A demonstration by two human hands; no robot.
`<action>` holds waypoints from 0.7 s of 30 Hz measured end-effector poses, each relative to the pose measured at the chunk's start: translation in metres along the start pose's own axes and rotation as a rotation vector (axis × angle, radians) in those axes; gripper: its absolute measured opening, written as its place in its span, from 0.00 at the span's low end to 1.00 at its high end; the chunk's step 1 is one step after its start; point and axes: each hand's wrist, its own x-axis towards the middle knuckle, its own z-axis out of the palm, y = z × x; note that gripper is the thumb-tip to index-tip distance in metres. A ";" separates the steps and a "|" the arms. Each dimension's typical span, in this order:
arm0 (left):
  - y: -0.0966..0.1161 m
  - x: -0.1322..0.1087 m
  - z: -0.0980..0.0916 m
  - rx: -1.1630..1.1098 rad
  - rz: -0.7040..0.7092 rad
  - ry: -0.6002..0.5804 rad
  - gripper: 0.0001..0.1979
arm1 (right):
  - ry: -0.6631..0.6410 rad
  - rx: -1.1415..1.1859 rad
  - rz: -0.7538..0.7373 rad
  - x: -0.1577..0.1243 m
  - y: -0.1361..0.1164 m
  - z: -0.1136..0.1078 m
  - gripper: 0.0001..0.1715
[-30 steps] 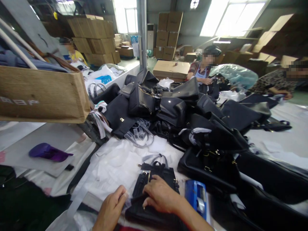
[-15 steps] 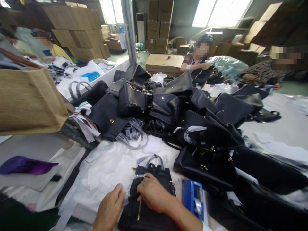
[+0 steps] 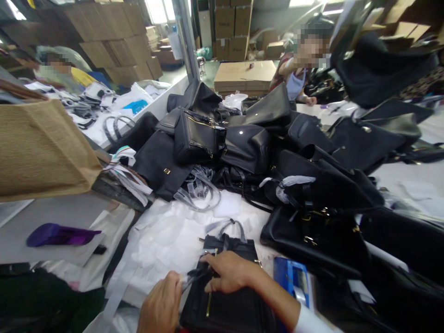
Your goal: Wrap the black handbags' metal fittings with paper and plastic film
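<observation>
A small black backpack (image 3: 239,305) with gold zips and buckles lies on the table right in front of me. Its top handle (image 3: 237,229) is wrapped in clear film. My left hand (image 3: 161,300) is closed at the bag's left side, around the end of a dark, film-wrapped strap (image 3: 196,276). That strap runs to the upper front of the bag. There my right hand (image 3: 232,273) rests on the bag, thumb and forefinger apart on either side of the strap's inner end. The other right fingers are partly hidden.
Many black bags (image 3: 246,148) are heaped beyond and to the right. White tissue sheets (image 3: 166,231) lie left of the backpack, a blue tape dispenser (image 3: 293,282) right of it. A woven tan bag (image 3: 45,148) stands left. Across the table a person (image 3: 294,74) reaches out near a raised black bag (image 3: 381,69).
My right thumb and forefinger have spread, and the strap now shows stretched between my hands. Across the table, a black bag has been lifted at the right. The view has turned slightly.
</observation>
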 end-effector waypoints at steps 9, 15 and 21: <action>0.005 -0.026 -0.014 -0.074 -0.048 0.003 0.09 | -0.148 0.362 -0.143 0.041 0.010 -0.023 0.14; 0.020 -0.013 -0.017 -0.376 -0.513 -0.041 0.12 | 0.261 0.059 -0.339 0.021 -0.006 -0.031 0.10; 0.032 0.002 -0.019 -0.499 -0.537 -0.052 0.14 | 0.254 -0.050 -0.324 0.004 -0.013 -0.044 0.10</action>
